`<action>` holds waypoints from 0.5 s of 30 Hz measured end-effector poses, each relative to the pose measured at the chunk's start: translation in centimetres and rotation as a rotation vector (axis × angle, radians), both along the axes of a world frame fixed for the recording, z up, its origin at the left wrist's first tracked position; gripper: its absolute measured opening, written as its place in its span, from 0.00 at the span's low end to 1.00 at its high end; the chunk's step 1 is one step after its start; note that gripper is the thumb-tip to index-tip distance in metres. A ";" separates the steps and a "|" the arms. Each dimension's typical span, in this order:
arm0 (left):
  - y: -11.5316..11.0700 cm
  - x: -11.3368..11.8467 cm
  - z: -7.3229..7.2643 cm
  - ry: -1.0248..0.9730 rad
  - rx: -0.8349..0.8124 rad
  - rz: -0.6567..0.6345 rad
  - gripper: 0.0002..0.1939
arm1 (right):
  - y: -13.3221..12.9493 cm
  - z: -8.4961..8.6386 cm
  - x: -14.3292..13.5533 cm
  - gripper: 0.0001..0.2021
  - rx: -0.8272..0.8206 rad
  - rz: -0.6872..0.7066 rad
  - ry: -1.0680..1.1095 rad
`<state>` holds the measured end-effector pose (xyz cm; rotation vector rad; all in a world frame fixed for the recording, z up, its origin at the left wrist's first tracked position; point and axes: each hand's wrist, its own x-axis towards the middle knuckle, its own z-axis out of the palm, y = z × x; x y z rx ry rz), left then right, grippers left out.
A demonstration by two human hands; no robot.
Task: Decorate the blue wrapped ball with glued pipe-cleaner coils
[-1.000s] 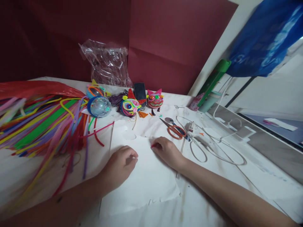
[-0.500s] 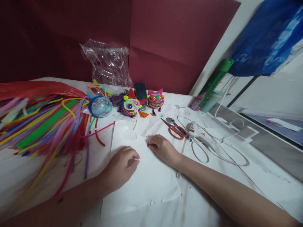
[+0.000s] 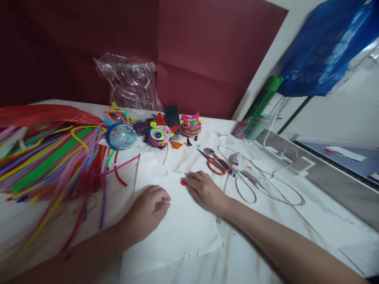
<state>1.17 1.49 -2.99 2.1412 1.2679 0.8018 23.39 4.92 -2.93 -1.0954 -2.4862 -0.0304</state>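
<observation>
A small pink disc, perhaps a pom-pom or bit of clay, shows at the fingertips of my right hand, low over a white sheet of paper. The fingers are bent together at the disc and touch it. My left hand rests above the sheet's left side, its fingers curled and the thumb close to the forefinger. Whatever may sit between them is hidden. Near the sheet's upper edge is a round cut or outline. Orange-handled scissors lie beyond my right hand.
Many coloured pipe cleaners spread across the left. At the back stand a colourful decorated ball, a pink cat-eared one, a clear ball and a phone. White cables loop on the right, below a green box.
The pink disc shows more fully beside my right fingertips, which have straightened slightly. My left hand keeps its curl. The whole view has shifted a little, so things appear further left.
</observation>
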 end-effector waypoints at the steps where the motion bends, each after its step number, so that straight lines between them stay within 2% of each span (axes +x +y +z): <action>1: 0.0 0.0 0.0 0.002 0.006 -0.001 0.05 | -0.3 0.1 -0.3 0.13 0.035 0.001 -0.075; 5: 0.1 0.1 -0.1 0.004 0.031 -0.004 0.05 | -0.9 0.2 -1.3 0.13 0.101 0.012 -0.296; 7: 0.1 0.1 -0.1 0.004 0.045 0.000 0.05 | -1.0 0.2 -1.5 0.13 0.082 -0.001 -0.269; 12: -0.1 0.1 0.1 0.030 0.095 -0.004 0.05 | 0.3 -0.2 -0.1 0.09 -0.165 -0.169 0.253; 15: -0.5 0.0 0.1 0.049 0.180 -0.043 0.05 | 1.2 -0.5 0.8 0.06 -0.268 -0.314 0.422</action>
